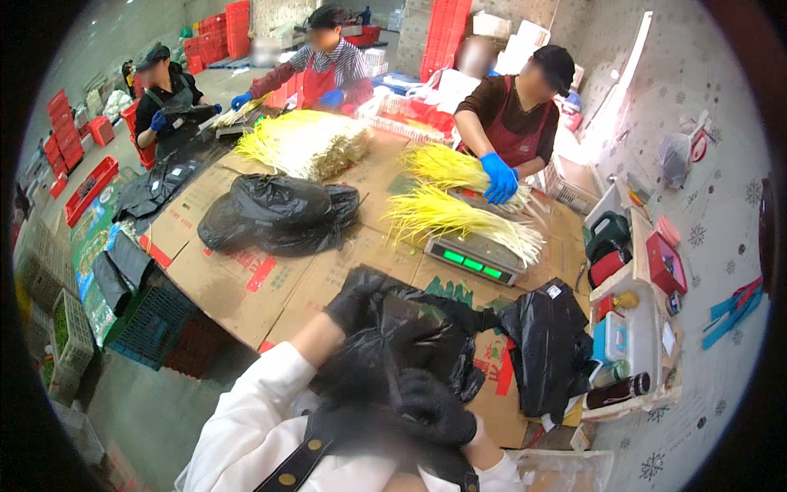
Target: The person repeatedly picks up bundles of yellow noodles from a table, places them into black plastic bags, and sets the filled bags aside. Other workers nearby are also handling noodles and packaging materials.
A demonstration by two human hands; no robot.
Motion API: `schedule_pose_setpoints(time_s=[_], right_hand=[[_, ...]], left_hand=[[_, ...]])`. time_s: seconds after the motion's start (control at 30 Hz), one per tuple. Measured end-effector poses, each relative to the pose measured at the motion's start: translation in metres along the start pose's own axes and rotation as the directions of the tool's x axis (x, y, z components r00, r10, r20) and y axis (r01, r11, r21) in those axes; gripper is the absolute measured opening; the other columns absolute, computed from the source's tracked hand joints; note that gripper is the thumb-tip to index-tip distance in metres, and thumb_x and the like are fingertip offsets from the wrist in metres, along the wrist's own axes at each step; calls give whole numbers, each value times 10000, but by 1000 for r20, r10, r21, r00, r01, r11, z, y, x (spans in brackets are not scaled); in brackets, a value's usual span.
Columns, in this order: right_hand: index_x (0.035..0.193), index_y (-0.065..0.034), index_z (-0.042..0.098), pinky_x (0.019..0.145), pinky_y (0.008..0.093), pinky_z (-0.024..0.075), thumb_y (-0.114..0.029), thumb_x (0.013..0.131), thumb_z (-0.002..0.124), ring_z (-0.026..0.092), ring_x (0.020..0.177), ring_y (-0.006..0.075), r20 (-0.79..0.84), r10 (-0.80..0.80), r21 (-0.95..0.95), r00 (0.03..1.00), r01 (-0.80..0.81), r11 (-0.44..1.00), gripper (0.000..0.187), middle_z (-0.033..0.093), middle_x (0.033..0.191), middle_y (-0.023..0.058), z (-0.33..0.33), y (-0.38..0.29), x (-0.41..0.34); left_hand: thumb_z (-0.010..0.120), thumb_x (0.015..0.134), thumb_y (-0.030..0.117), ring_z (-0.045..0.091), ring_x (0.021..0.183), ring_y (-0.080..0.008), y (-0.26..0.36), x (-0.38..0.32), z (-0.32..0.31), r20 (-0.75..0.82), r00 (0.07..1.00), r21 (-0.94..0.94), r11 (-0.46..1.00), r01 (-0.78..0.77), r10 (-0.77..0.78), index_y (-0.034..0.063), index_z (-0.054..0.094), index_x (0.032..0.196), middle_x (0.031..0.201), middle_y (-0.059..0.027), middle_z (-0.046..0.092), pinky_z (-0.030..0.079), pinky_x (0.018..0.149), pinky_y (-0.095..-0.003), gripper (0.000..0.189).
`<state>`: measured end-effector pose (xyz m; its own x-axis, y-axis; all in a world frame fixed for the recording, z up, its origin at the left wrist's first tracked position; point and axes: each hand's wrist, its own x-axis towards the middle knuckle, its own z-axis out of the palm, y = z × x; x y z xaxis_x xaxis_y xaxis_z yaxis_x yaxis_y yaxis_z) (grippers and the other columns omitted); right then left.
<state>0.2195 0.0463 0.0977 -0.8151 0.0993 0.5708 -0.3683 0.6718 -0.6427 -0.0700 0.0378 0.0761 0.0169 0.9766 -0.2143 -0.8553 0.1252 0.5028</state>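
Note:
A black plastic bag (412,326) is bunched up in front of my chest, over the near edge of the cardboard-covered table (295,295). My left hand (353,307), in a black glove, grips it at its upper left. Lower down, my right hand (433,406), also black-gloved, is closed on the bag's near side; its fingers blend into the dark plastic. Beyond the bag, a bundle of yellow chives (467,218) with pale stalks lies on a digital scale (473,264) with a green lit display. Flat black bags (547,344) lie to the right.
A filled black bag (276,212) sits at the middle left, with a large pile of yellow chives (307,138) behind it. Across the table, a co-worker's blue-gloved hand (501,178) touches another bundle. Two more co-workers stand at the far left. A white box of containers (639,369) borders the right side.

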Motion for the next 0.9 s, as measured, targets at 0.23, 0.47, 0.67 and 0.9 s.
schedule_pose_setpoints(time_s=[0.23, 0.47, 0.67, 0.9], right_hand=[[1282, 16, 605, 1082, 395, 439, -111, 922, 613, 572, 1226, 289, -412, 657, 489, 632, -455, 744, 382, 619, 1313, 149, -11, 14, 16], [1202, -23, 677, 1002, 369, 468, -19, 731, 781, 601, 1150, 273, -340, 200, -180, 919, -272, 945, 482, 667, 1239, 118, -14, -10, 76], [889, -65, 722, 847, 357, 484, -5, 762, 702, 614, 936, 277, -708, 492, 115, 507, -604, 788, 142, 675, 967, 117, -13, 18, 65], [818, -85, 689, 991, 467, 416, -11, 764, 637, 580, 1059, 367, -8, 194, -390, 981, -182, 902, 106, 655, 1069, 125, 5, -14, 45]], left_hand=[[634, 943, 188, 623, 1061, -229, 4, -42, 12, 182, 983, 10, 1000, -6, 4, 52, 574, 1321, 1184, -79, 657, 492, 967, -332, 406], [748, 852, 134, 624, 979, -157, 0, -85, 67, 393, 915, 896, 262, -359, -90, 14, 645, 1202, 1099, -108, 689, 509, 885, -312, 384], [669, 919, 145, 650, 884, -135, -8, -78, 42, -122, 992, 521, 849, 90, -30, 18, 712, 1109, 967, -79, 726, 537, 789, -305, 232], [602, 963, 177, 676, 1001, -198, 25, -68, 28, -51, 987, -23, 988, 152, -153, 27, 696, 1137, 1128, -115, 715, 557, 923, -349, 248]])
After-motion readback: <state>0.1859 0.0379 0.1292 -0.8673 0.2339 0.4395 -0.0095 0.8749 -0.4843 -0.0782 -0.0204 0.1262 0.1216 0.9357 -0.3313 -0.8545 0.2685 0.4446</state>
